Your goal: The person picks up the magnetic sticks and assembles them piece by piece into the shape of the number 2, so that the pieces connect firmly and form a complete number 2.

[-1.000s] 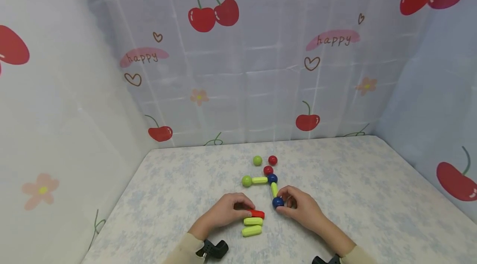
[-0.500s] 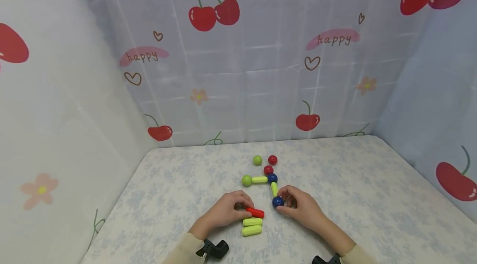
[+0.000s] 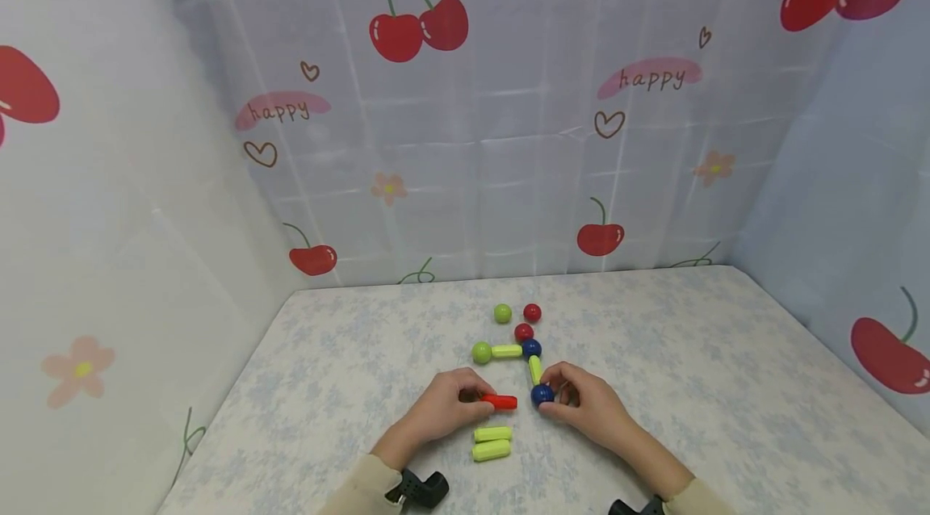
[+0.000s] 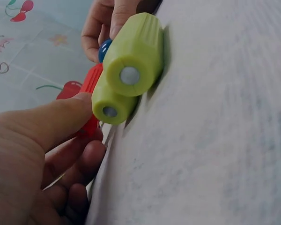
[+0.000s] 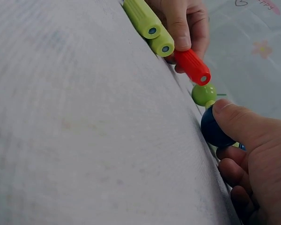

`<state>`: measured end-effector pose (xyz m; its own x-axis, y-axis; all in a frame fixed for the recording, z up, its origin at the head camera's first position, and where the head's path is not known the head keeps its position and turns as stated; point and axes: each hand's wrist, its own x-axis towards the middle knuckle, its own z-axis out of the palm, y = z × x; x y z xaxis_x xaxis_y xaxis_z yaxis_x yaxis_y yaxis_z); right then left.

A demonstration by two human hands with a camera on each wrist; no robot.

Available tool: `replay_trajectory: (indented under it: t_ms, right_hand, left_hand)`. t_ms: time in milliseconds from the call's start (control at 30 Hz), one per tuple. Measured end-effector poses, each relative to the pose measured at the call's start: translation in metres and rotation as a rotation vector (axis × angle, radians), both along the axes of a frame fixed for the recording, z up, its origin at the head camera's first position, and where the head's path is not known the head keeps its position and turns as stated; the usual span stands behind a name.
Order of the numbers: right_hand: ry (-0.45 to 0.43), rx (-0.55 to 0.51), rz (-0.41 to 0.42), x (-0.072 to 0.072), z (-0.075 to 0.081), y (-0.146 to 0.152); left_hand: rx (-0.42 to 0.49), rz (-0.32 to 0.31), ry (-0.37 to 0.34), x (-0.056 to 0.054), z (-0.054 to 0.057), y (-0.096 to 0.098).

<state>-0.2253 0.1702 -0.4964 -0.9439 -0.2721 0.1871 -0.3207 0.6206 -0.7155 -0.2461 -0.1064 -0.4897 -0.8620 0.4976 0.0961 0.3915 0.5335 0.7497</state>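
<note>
Between thumb and fingers, my left hand pinches a red magnetic rod, its free end pointing right toward the near blue ball. A gap separates the rod from that ball. My right hand grips the same blue ball, which joins a yellow-green rod running back to a second blue ball. From there another yellow-green rod leads left to a green ball. In the right wrist view, the red rod shows a metal disc at its end.
Two loose yellow-green rods lie side by side in front of the left hand. A red ball sits against or close to the far blue ball. Farther back are a green ball and another red ball. A printed curtain stands behind the table.
My left hand has drawn the red rod away from the two yellow-green rods, moving it farther back and levelling it toward the blue ball. The right hand stays in place.
</note>
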Motion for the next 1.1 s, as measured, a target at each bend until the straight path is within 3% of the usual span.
replay_trajectory:
  t_ms: [167,567,767,1100]
  right_hand:
    - [0.003,-0.003,0.006,0.000,0.000,0.000]
    - [0.007,0.007,0.017,-0.001,0.001,0.000]
    - [0.014,0.010,0.022,0.000,0.003,0.000]
    - [0.011,0.009,0.040,0.001,0.002,0.001]
  left_hand:
    - [-0.014,0.063,0.023,0.001,0.002,0.006]
    - [-0.059,0.127,0.062,0.009,0.004,0.020]
    - [-0.073,0.137,0.091,0.010,0.002,0.024]
    - [-0.027,0.138,0.072,0.010,-0.002,0.024]
